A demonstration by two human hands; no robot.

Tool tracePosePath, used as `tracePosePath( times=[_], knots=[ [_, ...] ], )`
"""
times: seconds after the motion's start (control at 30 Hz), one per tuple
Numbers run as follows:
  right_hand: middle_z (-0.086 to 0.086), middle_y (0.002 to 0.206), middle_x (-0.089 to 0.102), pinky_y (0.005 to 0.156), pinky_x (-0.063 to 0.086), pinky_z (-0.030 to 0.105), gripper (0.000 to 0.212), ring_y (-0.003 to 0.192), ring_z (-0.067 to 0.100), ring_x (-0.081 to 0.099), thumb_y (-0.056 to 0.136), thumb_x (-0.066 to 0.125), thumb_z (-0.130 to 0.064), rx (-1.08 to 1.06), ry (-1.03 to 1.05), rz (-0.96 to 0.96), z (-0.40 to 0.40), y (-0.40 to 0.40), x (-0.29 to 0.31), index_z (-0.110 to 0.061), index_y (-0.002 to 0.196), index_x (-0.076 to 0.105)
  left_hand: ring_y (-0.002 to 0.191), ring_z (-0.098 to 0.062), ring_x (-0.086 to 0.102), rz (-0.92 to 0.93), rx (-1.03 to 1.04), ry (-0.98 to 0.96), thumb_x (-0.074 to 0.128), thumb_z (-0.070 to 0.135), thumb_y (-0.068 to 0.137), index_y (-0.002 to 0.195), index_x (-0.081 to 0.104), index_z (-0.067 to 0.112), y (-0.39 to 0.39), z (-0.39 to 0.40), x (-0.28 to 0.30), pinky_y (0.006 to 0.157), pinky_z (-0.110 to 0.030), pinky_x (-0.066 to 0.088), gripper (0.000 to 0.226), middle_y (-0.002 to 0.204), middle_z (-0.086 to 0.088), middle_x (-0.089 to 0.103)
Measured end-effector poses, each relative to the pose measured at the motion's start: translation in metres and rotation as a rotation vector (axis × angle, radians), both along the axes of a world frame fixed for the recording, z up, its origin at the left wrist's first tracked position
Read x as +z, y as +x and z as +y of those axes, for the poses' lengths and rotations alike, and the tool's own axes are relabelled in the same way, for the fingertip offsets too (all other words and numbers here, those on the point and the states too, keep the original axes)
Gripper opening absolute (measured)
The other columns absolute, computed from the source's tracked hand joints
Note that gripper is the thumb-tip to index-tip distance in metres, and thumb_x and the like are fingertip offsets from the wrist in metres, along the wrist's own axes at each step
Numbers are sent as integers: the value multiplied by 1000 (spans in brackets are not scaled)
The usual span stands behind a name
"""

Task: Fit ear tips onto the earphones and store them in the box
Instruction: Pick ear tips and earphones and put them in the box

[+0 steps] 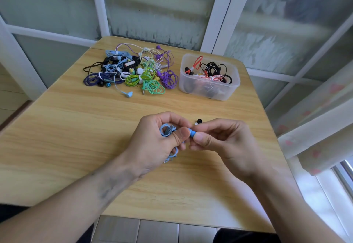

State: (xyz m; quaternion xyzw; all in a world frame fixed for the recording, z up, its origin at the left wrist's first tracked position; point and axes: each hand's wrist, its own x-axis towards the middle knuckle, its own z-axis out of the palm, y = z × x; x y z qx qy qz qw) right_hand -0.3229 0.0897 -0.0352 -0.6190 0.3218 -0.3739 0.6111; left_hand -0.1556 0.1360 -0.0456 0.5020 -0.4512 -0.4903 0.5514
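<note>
Earbud [192, 133] sits pinched between fingers [183, 134] of both hands.

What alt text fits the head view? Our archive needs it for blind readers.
Two bare hands meet over a wooden table: the left hand grips a coiled light-blue earphone cable, the right hand pinches its blue earbud. Behind lie a tangled earphone pile and a clear box holding more.

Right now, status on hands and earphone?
Left hand grips coiled blue earphone cable. Right hand pinches blue earbud. Loose black ear tip behind. Box unobstructed.
</note>
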Motion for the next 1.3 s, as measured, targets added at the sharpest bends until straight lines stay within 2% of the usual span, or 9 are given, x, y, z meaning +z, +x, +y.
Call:
tracePosePath(
  times=[0.2,0.47,0.63,0.77,0.87,1.0,1.07,1.17,1.3],
  knots=[
    [11,79,76,77,60,50,11,76,34,73,69,80,-16,-46,-223,114,-4,-3,0,-11,78,78,51,-12,55,102,-29,89,64,1,86,82,65,9,-3,3,0,48,-20,45,9,59,-4,63],
    [-2,82,72,70,47,13,22,76,6,68,75,79,10,-132,-999,336,-11,-5,-2,-11,82,79,48,-13,50,273,-13,180,62,4,86,83,63,2,-7,3,5,43,-18,41,4,59,-7,59],
    [-2,75,74,65,53,24,9,69,11,70,75,81,-15,-179,-427,113,2,8,-3,-14,84,79,49,-13,54,80,81,3,66,5,85,79,64,8,-4,3,10,46,-22,42,8,56,-4,63],
    [8,73,71,59,45,22,28,63,15,56,59,90,-28,20,244,-169,0,12,-3,-13,81,80,50,-15,56,-54,123,-151,71,6,80,76,64,9,-3,3,12,47,-24,44,9,58,-15,65],
    [8,72,71,50,42,20,21,63,15,59,52,85,-17,62,443,-229,-1,12,-3,-15,72,79,51,-18,55,-74,97,-194,70,23,70,72,63,10,-3,4,12,47,-25,43,15,56,-12,63],
    [8,75,69,49,43,20,44,67,17,63,38,100,-25,100,485,-233,-6,7,-5,-15,74,78,50,-13,57,-64,26,-191,77,19,74,73,63,10,0,2,11,48,-27,46,17,60,-7,66],
    [8,74,69,52,43,21,37,64,18,58,48,98,-31,58,315,-172,-7,4,-5,-17,75,77,50,-13,57,-63,13,-192,76,17,75,74,63,10,1,1,12,48,-29,45,16,61,-7,66],
    [0,73,72,56,47,26,7,60,14,58,75,83,-19,-114,-229,33,-2,6,-4,-20,77,76,50,-14,56,-40,90,-165,72,13,78,76,63,8,-1,1,10,49,-30,44,11,60,-6,66],
    [-13,85,75,65,53,42,23,76,15,70,84,74,-8,-252,-667,216,2,11,-8,-30,92,76,50,-14,55,-10,175,-115,68,3,84,78,65,8,-5,1,6,48,-28,46,8,58,-4,65]
  ],
)
